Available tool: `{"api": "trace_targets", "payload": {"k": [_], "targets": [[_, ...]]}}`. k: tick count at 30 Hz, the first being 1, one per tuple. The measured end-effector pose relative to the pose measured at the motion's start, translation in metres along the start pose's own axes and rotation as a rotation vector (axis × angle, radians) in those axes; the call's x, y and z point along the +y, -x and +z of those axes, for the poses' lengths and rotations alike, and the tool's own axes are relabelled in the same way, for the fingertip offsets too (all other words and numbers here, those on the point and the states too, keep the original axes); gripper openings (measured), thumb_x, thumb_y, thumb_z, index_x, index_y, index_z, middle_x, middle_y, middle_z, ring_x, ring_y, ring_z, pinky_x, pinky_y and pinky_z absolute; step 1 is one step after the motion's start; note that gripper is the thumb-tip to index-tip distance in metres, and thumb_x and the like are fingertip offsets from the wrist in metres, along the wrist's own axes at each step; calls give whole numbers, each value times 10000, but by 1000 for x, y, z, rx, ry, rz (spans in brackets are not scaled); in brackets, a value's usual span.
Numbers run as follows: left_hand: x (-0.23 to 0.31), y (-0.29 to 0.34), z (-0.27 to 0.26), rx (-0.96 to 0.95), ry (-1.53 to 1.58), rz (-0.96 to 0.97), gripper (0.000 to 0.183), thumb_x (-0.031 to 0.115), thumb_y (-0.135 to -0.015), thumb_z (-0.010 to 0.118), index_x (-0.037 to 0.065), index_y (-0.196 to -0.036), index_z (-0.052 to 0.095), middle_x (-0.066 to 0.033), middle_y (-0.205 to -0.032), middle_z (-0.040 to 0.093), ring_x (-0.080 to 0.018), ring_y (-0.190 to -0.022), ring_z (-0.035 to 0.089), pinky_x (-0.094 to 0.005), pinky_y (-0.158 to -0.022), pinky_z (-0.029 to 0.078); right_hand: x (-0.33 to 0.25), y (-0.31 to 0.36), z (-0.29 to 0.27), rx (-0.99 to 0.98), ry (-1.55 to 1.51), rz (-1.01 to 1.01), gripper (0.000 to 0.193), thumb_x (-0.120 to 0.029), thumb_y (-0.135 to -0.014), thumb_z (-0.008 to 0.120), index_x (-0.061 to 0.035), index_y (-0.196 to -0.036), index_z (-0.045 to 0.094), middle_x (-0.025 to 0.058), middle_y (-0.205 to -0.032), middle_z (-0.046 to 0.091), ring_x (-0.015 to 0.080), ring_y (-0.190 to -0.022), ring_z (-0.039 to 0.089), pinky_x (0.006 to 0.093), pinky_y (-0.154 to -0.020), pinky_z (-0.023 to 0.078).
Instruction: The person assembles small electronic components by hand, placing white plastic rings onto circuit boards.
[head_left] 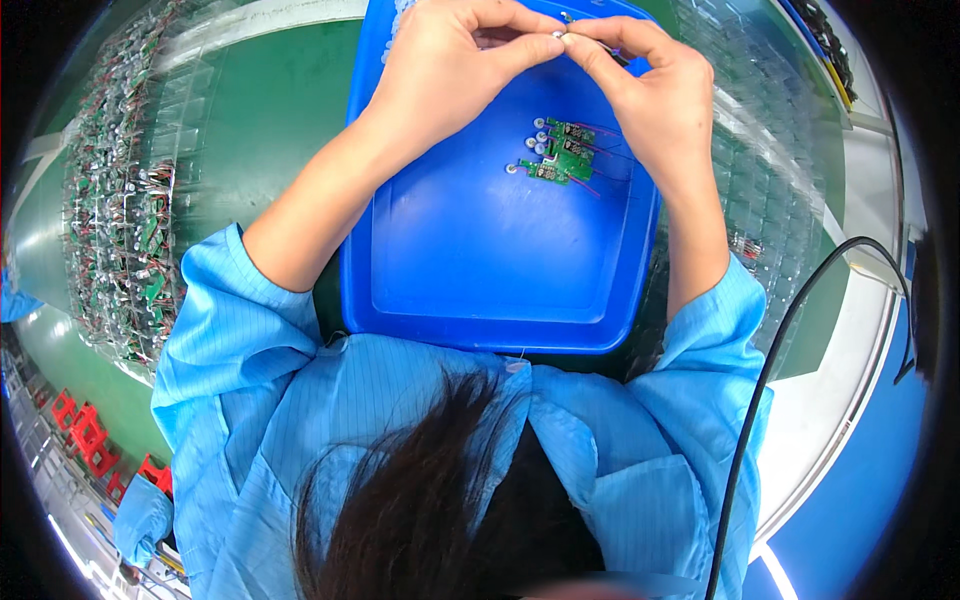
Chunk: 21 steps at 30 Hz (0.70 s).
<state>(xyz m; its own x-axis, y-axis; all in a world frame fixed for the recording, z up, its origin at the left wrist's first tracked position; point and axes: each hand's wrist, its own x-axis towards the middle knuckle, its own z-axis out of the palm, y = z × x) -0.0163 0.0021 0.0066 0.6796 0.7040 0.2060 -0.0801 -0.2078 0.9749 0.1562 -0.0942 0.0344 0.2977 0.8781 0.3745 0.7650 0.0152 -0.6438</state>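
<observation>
Over the far end of a blue tray (480, 270), my left hand (440, 65) and my right hand (655, 95) meet fingertip to fingertip. Both pinch a small circuit board, mostly hidden by the fingers; its white round piece (558, 36) shows between the thumbs. A dark part of it peeks out under my right fingers. Below the hands, in the tray, lie several small green circuit boards (570, 158) close together. They have white round pieces at their left ends and thin red and dark wires trailing right.
Clear plastic pieces (392, 35) sit at the tray's far left edge. On the left, rows of wired boards (125, 220) stand on the green surface. Clear plastic trays (765, 170) lie on the right. A black cable (770, 360) curves down the right side; red stools (88, 430) stand far left.
</observation>
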Motion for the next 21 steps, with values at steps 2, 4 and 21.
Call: {"api": "trace_targets", "payload": {"k": [2,4,21], "targets": [[0,3,-1,41,-42,-17,194,74,-942,751,-32,-1105,754,-82,-1013,770,-86,-865,681,-236,-778,561,-17,-3,-2,-32,-32,39,174,-192,-862,832,-64,-976,804,62,-912,754,146,-826,681,288,-788,538],[-5,-2,-5,47,132,-27,197,76,-946,747,-33,-1110,752,-73,-974,770,-78,-842,676,-230,-770,557,-46,-5,-5,90,-71,-87,110,-39,-791,778,-10,-884,726,126,-838,690,297,-766,628,365,-730,512],[5,49,-39,6,-1088,479,63,93,-841,706,92,-850,768,-95,-909,687,-272,-852,686,-396,-809,547,14,-12,-40,-531,261,-143,180,-207,-876,768,-45,-953,758,99,-959,726,302,-958,666,398,-865,517]]}}
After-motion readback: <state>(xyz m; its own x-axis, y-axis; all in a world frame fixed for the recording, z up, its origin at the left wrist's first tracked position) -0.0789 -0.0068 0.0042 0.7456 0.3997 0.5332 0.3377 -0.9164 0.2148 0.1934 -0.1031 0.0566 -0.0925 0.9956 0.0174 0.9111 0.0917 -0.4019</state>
